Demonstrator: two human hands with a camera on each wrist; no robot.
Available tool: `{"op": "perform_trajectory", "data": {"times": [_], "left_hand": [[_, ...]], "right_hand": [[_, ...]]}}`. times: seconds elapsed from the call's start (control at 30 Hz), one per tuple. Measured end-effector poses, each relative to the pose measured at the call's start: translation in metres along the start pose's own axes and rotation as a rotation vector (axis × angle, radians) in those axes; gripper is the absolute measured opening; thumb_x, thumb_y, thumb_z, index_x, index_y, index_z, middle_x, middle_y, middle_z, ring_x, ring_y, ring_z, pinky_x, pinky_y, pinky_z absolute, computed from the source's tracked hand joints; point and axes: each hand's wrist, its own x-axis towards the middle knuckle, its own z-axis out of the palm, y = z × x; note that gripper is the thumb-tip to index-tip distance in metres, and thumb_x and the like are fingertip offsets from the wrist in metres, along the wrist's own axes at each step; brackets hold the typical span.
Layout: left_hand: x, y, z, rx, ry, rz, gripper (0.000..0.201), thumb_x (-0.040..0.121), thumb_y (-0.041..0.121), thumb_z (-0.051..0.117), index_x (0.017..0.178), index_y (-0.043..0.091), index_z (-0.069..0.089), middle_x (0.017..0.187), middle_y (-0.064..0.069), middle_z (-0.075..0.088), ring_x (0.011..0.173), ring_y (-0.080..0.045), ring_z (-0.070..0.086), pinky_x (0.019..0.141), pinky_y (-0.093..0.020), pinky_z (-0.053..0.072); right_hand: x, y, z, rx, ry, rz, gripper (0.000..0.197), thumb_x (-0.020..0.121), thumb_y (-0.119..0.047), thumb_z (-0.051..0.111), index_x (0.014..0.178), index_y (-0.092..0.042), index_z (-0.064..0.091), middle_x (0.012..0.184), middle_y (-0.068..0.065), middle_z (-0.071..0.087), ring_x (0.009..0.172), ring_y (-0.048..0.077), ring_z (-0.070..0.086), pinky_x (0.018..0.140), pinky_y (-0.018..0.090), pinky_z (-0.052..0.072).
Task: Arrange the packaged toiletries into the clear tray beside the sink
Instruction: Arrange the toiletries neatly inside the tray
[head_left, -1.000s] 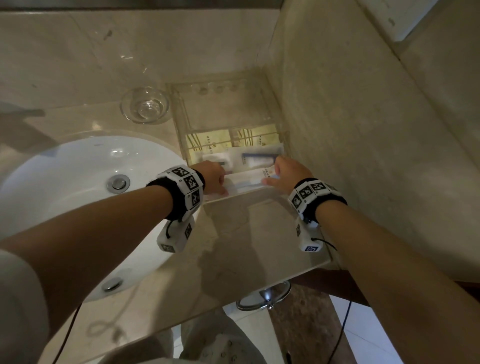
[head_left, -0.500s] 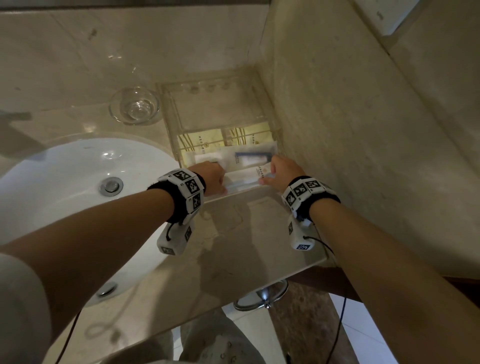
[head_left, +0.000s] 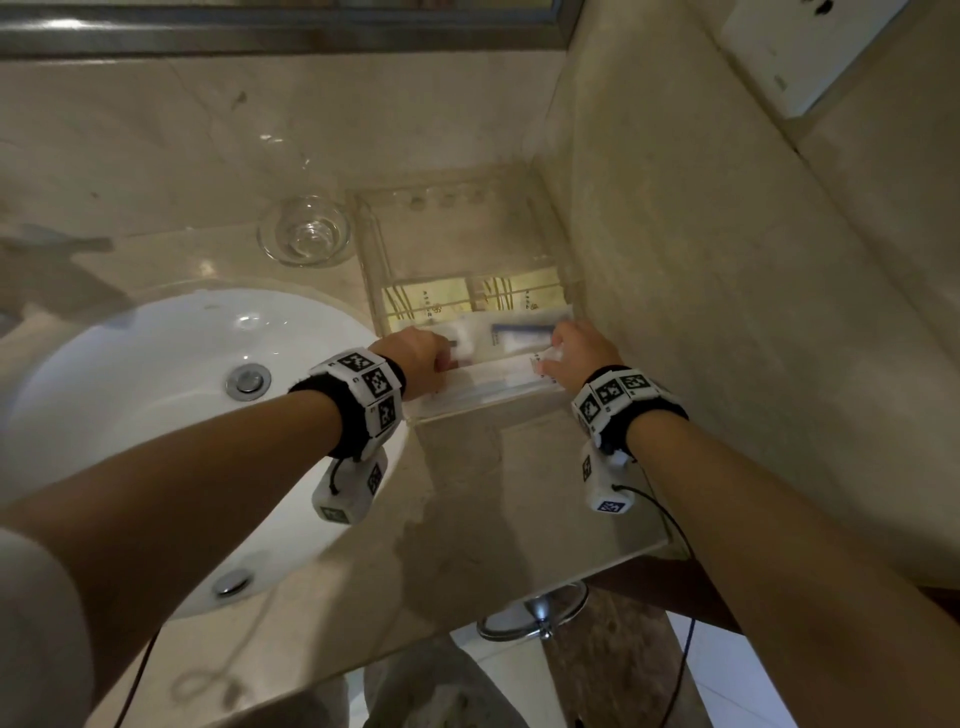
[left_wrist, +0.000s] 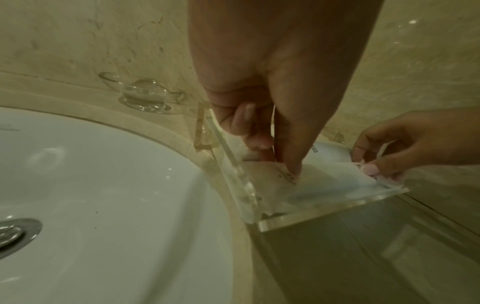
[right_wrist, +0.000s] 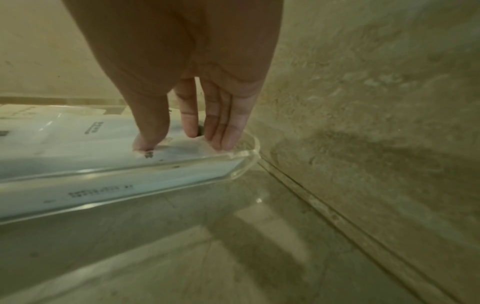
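Note:
The clear tray (head_left: 373, 291) stands on the counter between the sink and the side wall. Two yellow packets (head_left: 431, 304) lie across its middle. White packets fill its near end, one showing a blue item (head_left: 519, 332). A long flat white packet (head_left: 493, 379) lies against the front wall. My left hand (head_left: 423, 353) presses a straight finger (left_wrist: 293, 168) down on this packet (left_wrist: 332, 176) near the tray's left wall (left_wrist: 233, 164). My right hand (head_left: 576, 353) touches its right end (right_wrist: 78, 135) with thumb and straight fingers (right_wrist: 221, 139) at the tray's corner (right_wrist: 244, 153).
The white sink (head_left: 130, 374) lies left of the tray, with a small glass dish (head_left: 304, 231) behind it. The stone side wall (head_left: 727, 312) runs close along the tray's right side. A bare strip of counter (head_left: 519, 478) lies in front of the tray, ending at the front edge.
Both hands stay on the white packets at the tray's near end. Only the view has shifted a little.

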Motion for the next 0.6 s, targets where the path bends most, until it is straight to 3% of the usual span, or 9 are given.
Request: {"op": "perform_trajectory", "data": {"times": [0.13, 0.27, 0.4, 0.6], "left_hand": [[0.0, -0.005, 0.0, -0.036, 0.039, -0.002, 0.015, 0.089, 0.029, 0.052, 0.092, 0.016, 0.059, 0.114, -0.01, 0.061, 0.104, -0.029, 0.057, 0.088, -0.033, 0.047], [-0.001, -0.009, -0.005, -0.116, 0.181, -0.022, 0.031, 0.087, 0.036, 0.057, 0.107, 0.012, 0.058, 0.116, -0.006, 0.055, 0.105, -0.027, 0.055, 0.085, -0.031, 0.043], [0.0, -0.012, -0.005, -0.09, 0.209, -0.025, 0.03, 0.089, 0.023, 0.052, 0.118, 0.016, 0.055, 0.13, -0.004, 0.047, 0.114, -0.027, 0.053, 0.09, -0.034, 0.043], [-0.002, -0.015, -0.004, -0.048, 0.188, -0.013, 0.03, 0.09, 0.022, 0.05, 0.119, 0.016, 0.056, 0.131, -0.004, 0.048, 0.116, -0.028, 0.052, 0.091, -0.035, 0.043]], "right_hand": [[0.0, -0.002, 0.0, 0.005, 0.065, -0.033, 0.037, 0.088, -0.028, 0.059, 0.116, -0.005, 0.051, 0.125, 0.013, 0.049, 0.112, 0.03, 0.05, 0.091, 0.036, 0.043], [0.002, -0.011, 0.005, -0.022, 0.161, -0.209, 0.042, 0.087, -0.022, 0.059, 0.126, -0.01, 0.05, 0.132, 0.012, 0.044, 0.121, 0.029, 0.043, 0.1, 0.038, 0.041], [0.004, -0.02, 0.01, -0.099, 0.104, -0.302, 0.052, 0.087, -0.023, 0.058, 0.137, -0.021, 0.043, 0.148, 0.005, 0.032, 0.136, 0.027, 0.028, 0.113, 0.04, 0.027], [0.007, -0.022, 0.012, -0.129, 0.05, -0.342, 0.048, 0.089, -0.02, 0.054, 0.136, -0.024, 0.043, 0.146, -0.004, 0.038, 0.135, 0.022, 0.03, 0.11, 0.036, 0.027]]}}
